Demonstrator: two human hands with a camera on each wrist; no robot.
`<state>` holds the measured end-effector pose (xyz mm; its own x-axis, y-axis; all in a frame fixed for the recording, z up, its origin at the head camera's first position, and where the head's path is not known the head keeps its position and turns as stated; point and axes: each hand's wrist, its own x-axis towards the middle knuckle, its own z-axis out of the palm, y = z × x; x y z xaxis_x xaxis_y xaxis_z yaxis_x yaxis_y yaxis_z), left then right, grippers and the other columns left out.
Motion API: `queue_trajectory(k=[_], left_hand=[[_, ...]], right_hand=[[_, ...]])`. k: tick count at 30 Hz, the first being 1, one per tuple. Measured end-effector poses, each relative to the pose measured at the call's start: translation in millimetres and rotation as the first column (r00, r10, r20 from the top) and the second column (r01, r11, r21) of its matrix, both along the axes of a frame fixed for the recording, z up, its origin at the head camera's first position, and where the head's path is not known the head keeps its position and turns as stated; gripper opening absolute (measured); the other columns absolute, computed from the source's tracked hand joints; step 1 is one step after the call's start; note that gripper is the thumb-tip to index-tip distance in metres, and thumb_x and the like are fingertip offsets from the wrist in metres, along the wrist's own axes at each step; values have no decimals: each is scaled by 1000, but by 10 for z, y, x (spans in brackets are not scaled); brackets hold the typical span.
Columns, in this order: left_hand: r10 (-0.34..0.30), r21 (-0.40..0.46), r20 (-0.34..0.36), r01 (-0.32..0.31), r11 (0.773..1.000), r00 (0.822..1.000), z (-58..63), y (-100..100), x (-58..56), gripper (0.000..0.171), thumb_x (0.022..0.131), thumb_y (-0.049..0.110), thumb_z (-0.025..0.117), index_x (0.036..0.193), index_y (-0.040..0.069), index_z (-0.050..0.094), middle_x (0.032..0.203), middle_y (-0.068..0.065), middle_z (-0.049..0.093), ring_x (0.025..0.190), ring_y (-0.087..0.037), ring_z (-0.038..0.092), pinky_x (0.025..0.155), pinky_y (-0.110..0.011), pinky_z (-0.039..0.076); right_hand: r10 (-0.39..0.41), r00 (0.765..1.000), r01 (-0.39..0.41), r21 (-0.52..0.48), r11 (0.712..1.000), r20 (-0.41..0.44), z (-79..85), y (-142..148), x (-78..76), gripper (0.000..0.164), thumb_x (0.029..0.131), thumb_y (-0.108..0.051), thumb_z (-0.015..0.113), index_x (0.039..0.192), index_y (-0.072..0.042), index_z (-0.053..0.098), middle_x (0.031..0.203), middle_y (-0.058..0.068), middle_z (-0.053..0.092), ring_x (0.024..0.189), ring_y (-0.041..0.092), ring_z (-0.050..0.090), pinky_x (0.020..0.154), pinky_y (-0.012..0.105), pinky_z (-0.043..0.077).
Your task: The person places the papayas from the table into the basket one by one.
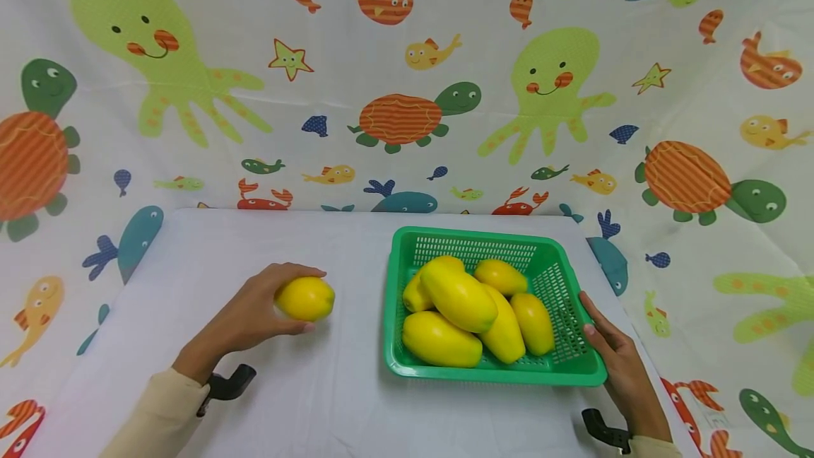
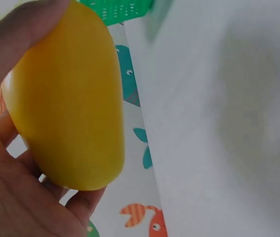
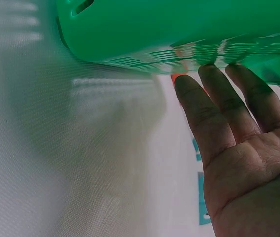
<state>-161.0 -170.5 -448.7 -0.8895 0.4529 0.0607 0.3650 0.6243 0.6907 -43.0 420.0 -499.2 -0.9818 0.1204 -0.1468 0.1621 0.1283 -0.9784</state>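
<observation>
My left hand (image 1: 257,302) holds a yellow mango (image 1: 307,298) above the white table, left of the basket, with thumb and fingers around its sides. In the left wrist view the mango (image 2: 76,103) appears large, with the thumb across its upper end and fingers behind it. A green slotted basket (image 1: 496,373) stands right of center with several yellow mangoes (image 1: 459,295) piled in it. At the basket's right side rests my right hand (image 1: 620,359), thumb by the rim. In the right wrist view its fingers (image 3: 233,106) look fairly straight, tips against the outer wall.
A white cloth (image 1: 267,408) covers the table. Behind and beside it hangs a sheet (image 1: 343,104) printed with sea animals. A black wrist mount (image 1: 232,382) is strapped to the left wrist, another mount (image 1: 604,431) to the right wrist.
</observation>
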Motion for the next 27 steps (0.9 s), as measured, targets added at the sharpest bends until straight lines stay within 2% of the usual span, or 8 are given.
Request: queue_trajectory(k=[3, 8, 14, 19, 24, 27], left_hand=[[-31, -1, -17, 31, 1000, 999, 54, 102, -40, 72, 78, 33, 97, 142, 36, 64, 142, 2, 64, 127, -25, 56, 104, -57, 52], [-80, 4, -37, 80, 997, 996, 150, 282, -82, 75, 75, 35, 98, 142, 35, 64, 142, 5, 64, 129, -23, 56, 106, -56, 53], [-135, 12, -45, 136, 991, 990, 271, 498, -123, 76, 74, 33, 98, 142, 33, 65, 142, 6, 64, 131, -22, 55, 107, -55, 54], [-187, 17, -60, 188, 982, 981, 338, 652, -174, 75, 75, 34, 98, 142, 33, 65, 140, 8, 65, 129, -21, 55, 106, -54, 55], [-234, 18, -77, 236, 972, 969, 383, 777, -219, 74, 76, 33, 98, 142, 31, 66, 138, 9, 65, 127, -19, 55, 103, -50, 55], [-259, 13, -83, 261, 965, 962, 410, 844, -245, 74, 75, 33, 98, 142, 31, 66, 140, 11, 65, 129, -18, 55, 104, -49, 55]], right_hand=[[0, 1000, 0, 5, 1000, 2, -3, -1, 7, 61, 114, -25, 50, 169, -27, 24, 174, -22, 21, 161, 2, 22, 98, 9, 52], [0, 1000, 0, 19, 1000, 3, -2, -3, 7, 61, 114, -27, 50, 169, -29, 24, 176, -19, 19, 160, 1, 24, 98, 8, 51], [-1, 1000, 1, 33, 999, 10, -1, -5, 13, 61, 114, -29, 50, 169, -30, 24, 177, -16, 17, 144, -13, 36, 96, 12, 55], [2, 1000, -2, 31, 1000, 8, 4, 0, 8, 61, 114, -28, 50, 169, -30, 24, 176, -18, 18, 150, -10, 32, 97, 12, 54], [4, 1000, -4, 16, 1000, 7, 5, -4, 4, 61, 114, -28, 50, 169, -30, 24, 176, -19, 18, 147, -14, 34, 97, 12, 54], [-1, 1000, 1, 12, 1000, 16, 4, -2, 4, 61, 114, -30, 50, 169, -31, 24, 176, -18, 17, 154, -7, 29, 97, 12, 54]])
